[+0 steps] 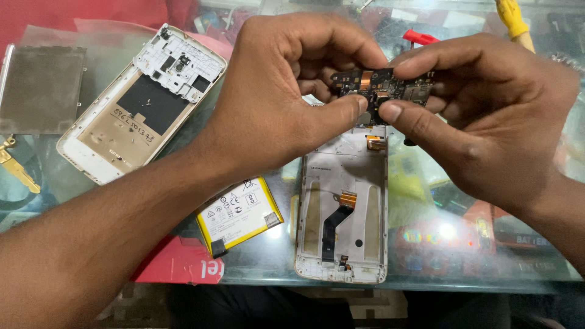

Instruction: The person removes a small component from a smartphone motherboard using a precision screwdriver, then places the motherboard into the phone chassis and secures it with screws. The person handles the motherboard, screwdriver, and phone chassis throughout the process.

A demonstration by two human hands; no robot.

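Both my hands hold a small dark circuit board [382, 87] with copper-coloured parts, lifted above the glass table. My left hand [280, 97] pinches its left end between thumb and fingers. My right hand [487, 116] grips its right end, thumb underneath. Directly below lies an opened phone frame [344, 207], silver-white, with a black and orange flex cable down its middle. A yellow-edged flat battery [239, 214] lies to the left of that frame, partly under my left forearm.
A white and gold phone back housing [137, 106] lies at the upper left, beside a grey metal plate [39, 88]. Red sheet [177, 265] under the glass edge, a red-handled tool [419, 38] and a yellow-handled tool [513, 19] at the back.
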